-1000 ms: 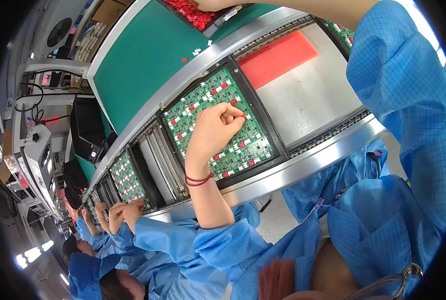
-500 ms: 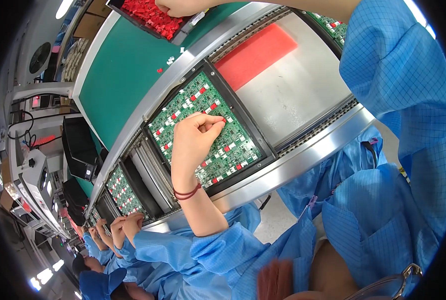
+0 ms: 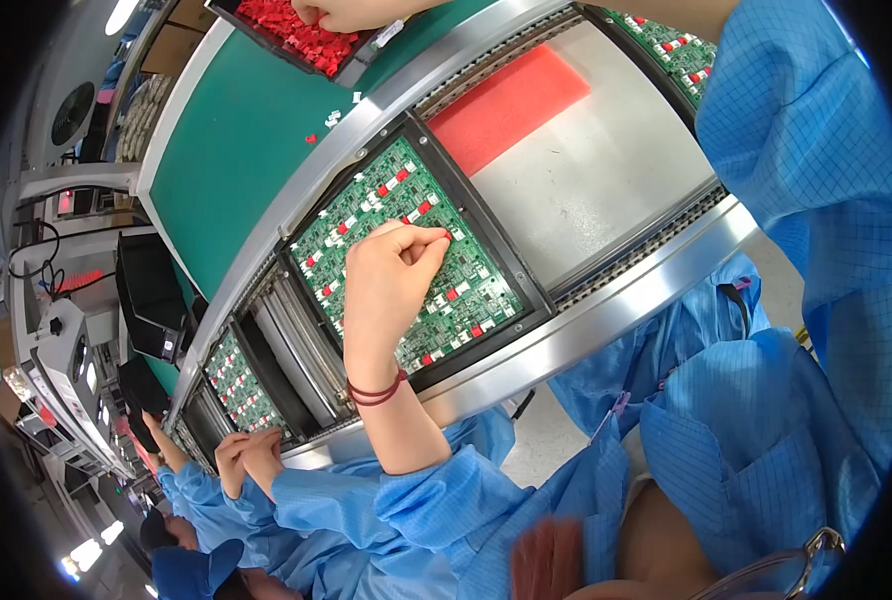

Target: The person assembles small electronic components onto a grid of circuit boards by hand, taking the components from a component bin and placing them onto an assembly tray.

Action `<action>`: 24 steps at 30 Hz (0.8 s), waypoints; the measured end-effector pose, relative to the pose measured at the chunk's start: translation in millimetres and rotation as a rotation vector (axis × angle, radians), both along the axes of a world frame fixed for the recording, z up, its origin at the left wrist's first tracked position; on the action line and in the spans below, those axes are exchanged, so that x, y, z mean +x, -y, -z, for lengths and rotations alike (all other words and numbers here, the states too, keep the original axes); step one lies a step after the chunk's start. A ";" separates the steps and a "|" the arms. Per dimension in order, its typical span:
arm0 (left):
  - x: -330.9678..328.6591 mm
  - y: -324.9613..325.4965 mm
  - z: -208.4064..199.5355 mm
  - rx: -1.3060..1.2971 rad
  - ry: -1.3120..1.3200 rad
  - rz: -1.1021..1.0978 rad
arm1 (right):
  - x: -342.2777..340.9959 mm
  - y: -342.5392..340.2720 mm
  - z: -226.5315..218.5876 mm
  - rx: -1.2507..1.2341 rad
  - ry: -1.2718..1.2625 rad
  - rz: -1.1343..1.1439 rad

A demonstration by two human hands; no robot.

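My left hand (image 3: pixel 384 285) is over a green circuit board (image 3: pixel 406 165) in a black frame. Its thumb and forefinger are pinched on a small red connector (image 3: pixel 447 237) at the board's surface. Several other red and white connectors stand in rows on the board, some covered by this hand. At the top, my right hand (image 3: pixel 351 12) reaches into a black bin (image 3: pixel 341 72) heaped with small red connectors (image 3: pixel 291 35). Its fingers are bent together among the pieces, and whatever is between the fingertips is hidden.
The board frame rides on a metal conveyor (image 3: pixel 586 290). A red sheet (image 3: pixel 511 105) lies on the metal plate beside it. Loose white pieces (image 3: pixel 332 119) lie on the green tabletop (image 3: pixel 216 170). Another board (image 3: pixel 671 45) is at upper right; co-workers' hands (image 3: pixel 249 458) are at lower left.
My right hand has gone slightly left and deeper into the red connectors. My left hand keeps its pinch at the same spot. A co-worker's arm farther off now reaches away from the conveyor.
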State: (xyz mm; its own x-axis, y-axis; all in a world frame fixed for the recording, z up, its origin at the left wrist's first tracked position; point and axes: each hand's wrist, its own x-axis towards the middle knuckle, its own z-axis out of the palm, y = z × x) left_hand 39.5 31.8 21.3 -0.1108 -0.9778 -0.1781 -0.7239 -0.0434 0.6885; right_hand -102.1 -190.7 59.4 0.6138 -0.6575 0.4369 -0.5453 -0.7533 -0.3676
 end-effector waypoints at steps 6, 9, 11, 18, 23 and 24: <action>-1.0 -3.3 2.1 -0.127 0.110 0.067 | 1.0 -5.8 -7.3 -0.094 0.098 -0.128; -1.5 -10.6 -3.2 -0.106 0.117 0.093 | -8.3 -19.8 -19.4 -0.154 0.144 -0.181; -0.1 0.9 0.8 -0.052 0.094 0.164 | -28.3 -39.3 -24.0 -0.014 0.142 -0.270; 77.1 12.6 -1.8 -0.144 -1.020 -0.448 | -29.2 -139.3 4.9 0.566 -0.082 -0.524; 116.3 10.5 -0.8 -0.374 -1.496 -0.698 | -16.7 -170.4 29.0 0.568 -0.225 -0.660; 115.7 10.6 -0.4 -0.379 -1.513 -0.710 | -14.6 -171.9 28.2 0.625 -0.284 -0.627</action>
State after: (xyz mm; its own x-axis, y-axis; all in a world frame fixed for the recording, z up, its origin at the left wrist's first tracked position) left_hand 155.1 21.1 21.7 0.4919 -0.8653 -0.0958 0.6198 0.2708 0.7366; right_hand -116.7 -18.8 31.2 0.9664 -0.2345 -0.1054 -0.2366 -0.6510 -0.7213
